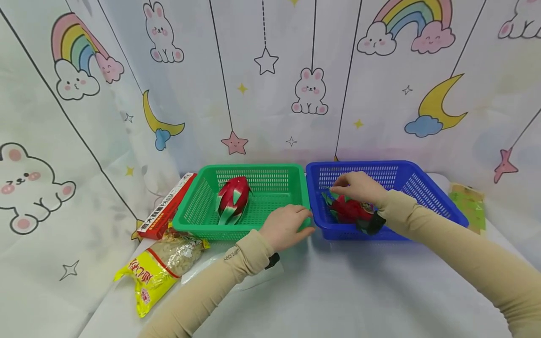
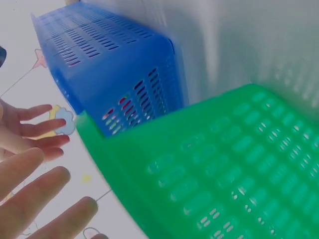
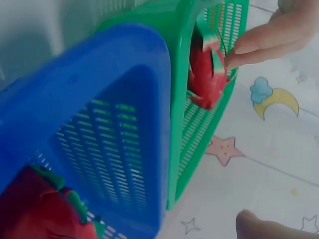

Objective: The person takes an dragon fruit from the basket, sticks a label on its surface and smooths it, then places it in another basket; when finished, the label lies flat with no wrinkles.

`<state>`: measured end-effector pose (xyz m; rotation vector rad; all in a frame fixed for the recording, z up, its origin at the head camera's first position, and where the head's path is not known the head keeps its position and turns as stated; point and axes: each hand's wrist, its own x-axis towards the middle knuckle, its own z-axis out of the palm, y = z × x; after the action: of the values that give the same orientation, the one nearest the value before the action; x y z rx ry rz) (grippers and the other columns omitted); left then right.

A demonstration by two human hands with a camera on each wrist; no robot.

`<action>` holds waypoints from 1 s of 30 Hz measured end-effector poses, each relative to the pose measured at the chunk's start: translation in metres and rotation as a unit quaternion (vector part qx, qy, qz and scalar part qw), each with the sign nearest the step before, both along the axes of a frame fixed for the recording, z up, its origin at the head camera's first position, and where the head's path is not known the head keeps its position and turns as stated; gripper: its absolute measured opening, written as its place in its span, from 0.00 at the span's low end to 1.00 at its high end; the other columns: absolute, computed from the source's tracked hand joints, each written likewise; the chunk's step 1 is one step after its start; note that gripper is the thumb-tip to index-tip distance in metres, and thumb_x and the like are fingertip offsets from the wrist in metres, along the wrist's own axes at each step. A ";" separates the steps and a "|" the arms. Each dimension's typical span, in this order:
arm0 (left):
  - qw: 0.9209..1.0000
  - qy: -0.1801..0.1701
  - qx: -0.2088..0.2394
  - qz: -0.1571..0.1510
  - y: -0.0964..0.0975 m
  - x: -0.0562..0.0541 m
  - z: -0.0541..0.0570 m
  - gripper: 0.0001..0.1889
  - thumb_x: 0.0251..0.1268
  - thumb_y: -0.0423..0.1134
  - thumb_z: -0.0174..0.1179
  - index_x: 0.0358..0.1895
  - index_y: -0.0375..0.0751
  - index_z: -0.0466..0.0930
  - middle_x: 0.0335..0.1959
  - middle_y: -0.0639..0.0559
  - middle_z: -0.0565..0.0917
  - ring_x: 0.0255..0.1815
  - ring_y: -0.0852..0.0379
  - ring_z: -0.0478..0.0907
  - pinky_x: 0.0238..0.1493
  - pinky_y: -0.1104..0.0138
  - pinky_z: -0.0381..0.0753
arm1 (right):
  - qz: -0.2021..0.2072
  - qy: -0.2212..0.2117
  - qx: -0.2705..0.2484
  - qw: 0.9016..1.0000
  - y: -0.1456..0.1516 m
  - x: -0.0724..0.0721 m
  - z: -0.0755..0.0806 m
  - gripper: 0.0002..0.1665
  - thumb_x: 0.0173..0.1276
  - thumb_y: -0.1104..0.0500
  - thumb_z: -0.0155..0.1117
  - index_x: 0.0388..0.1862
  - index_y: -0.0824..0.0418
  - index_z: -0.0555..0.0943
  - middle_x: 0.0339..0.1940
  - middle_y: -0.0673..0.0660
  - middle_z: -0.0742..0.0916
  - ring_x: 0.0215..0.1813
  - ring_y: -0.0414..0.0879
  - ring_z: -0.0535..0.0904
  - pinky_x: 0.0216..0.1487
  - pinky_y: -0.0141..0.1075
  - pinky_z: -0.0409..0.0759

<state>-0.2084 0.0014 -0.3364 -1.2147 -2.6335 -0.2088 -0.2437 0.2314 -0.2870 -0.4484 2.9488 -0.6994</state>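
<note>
One red dragon fruit with green scales (image 1: 235, 197) lies in the left part of the green basket (image 1: 270, 171). My left hand (image 1: 287, 226) hovers by that basket's front right corner, fingers spread and holding nothing; its fingertips (image 2: 60, 177) show beside the green rim in the left wrist view. Another dragon fruit (image 1: 344, 210), with a small label, sits in the blue basket (image 1: 435, 202). My right hand (image 1: 360, 186) is over it, fingers loosely bent with nothing between them. In the right wrist view its thumb (image 3: 264, 229) stands apart from this fruit.
The two baskets stand side by side on a white-covered table (image 1: 338, 291). Left of them are a red pasta box (image 1: 166, 206) and a yellow bag of dry food (image 1: 162, 265). A green packet (image 1: 469, 206) lies at the right. A patterned curtain (image 1: 270, 122) hangs behind.
</note>
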 end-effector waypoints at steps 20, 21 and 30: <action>0.997 0.055 0.054 -0.001 -0.053 0.028 -0.010 0.18 0.59 0.48 0.61 0.49 0.42 0.79 0.47 0.51 0.82 0.48 0.54 0.79 0.46 0.64 0.80 | -0.028 0.136 -0.025 0.990 -0.002 0.057 -0.012 0.14 0.66 0.51 0.59 0.43 0.57 0.82 0.39 0.55 0.86 0.41 0.50 0.81 0.40 0.44 0.81; 0.996 0.061 0.058 -0.002 -0.054 0.030 -0.011 0.18 0.59 0.48 0.61 0.49 0.42 0.79 0.46 0.51 0.82 0.49 0.55 0.78 0.47 0.64 0.79 | -0.027 0.145 -0.025 0.989 -0.003 0.060 -0.014 0.13 0.66 0.51 0.59 0.43 0.57 0.82 0.38 0.54 0.86 0.41 0.50 0.81 0.40 0.44 0.81; 0.987 0.125 0.103 -0.017 -0.067 0.042 -0.021 0.17 0.55 0.47 0.64 0.46 0.42 0.80 0.45 0.51 0.82 0.49 0.55 0.77 0.49 0.65 0.78 | 0.007 0.237 -0.036 0.971 -0.012 0.079 -0.031 0.08 0.60 0.57 0.65 0.38 0.56 0.83 0.32 0.50 0.86 0.32 0.42 0.79 0.31 0.35 0.79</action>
<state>-0.1660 -0.0661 -0.3572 -1.1371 -2.3146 -0.3051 -0.1644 0.2195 -0.3183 -0.7340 3.3624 -0.7964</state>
